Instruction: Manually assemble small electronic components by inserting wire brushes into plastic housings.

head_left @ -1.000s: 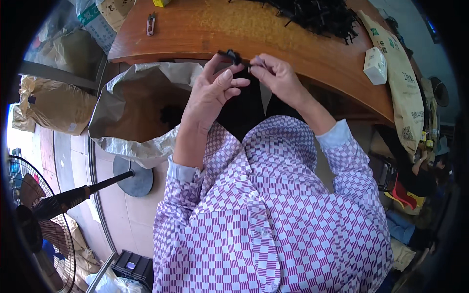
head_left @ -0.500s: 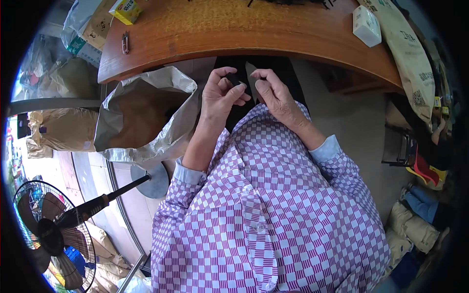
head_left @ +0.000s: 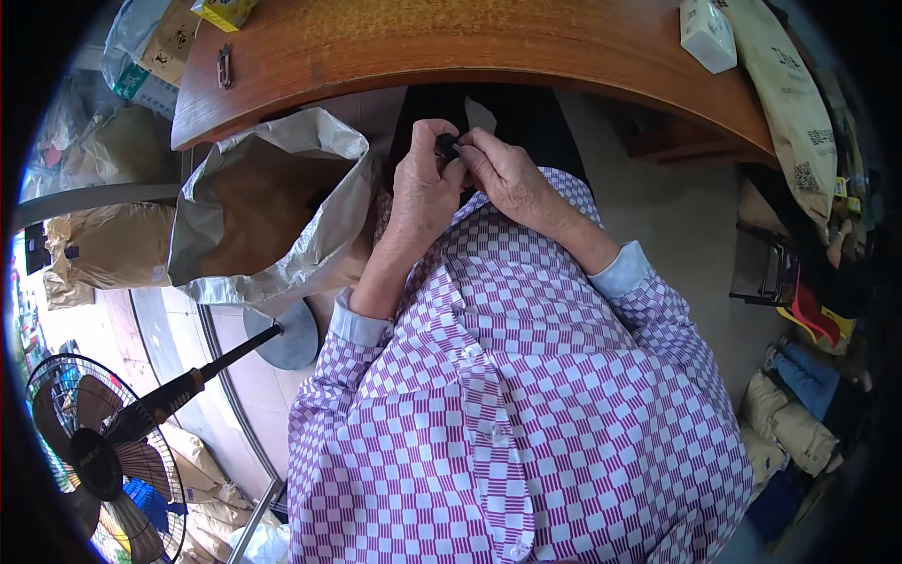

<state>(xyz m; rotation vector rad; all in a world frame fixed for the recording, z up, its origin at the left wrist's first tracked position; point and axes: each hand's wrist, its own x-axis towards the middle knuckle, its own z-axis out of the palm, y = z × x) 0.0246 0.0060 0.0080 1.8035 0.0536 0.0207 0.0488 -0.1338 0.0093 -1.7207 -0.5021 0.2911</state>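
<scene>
My left hand (head_left: 428,188) is closed in front of my lap, its thumb and curled forefinger around a small black piece (head_left: 446,146) whose kind I cannot make out. Against it comes my right hand (head_left: 512,180), thumb and fingertips pinched together at the black piece's right side. What lies inside that pinch is hidden by the fingers. A pale grey strip (head_left: 480,115) stands out just beyond the right hand, over the dark cloth on my lap; whether the right hand holds it, I cannot tell.
An open silver-lined sack (head_left: 334,132) stands to my left. Past it is a fan (head_left: 99,461) on a pole. The wooden table (head_left: 423,56) ahead carries small snips (head_left: 224,68), a yellow box (head_left: 225,11) and a white pack (head_left: 707,38). Right of it hangs a paper sack (head_left: 785,103).
My hands have come together; the right moved left to meet the black piece in the left. The view has shifted, so the table sits higher in it.
</scene>
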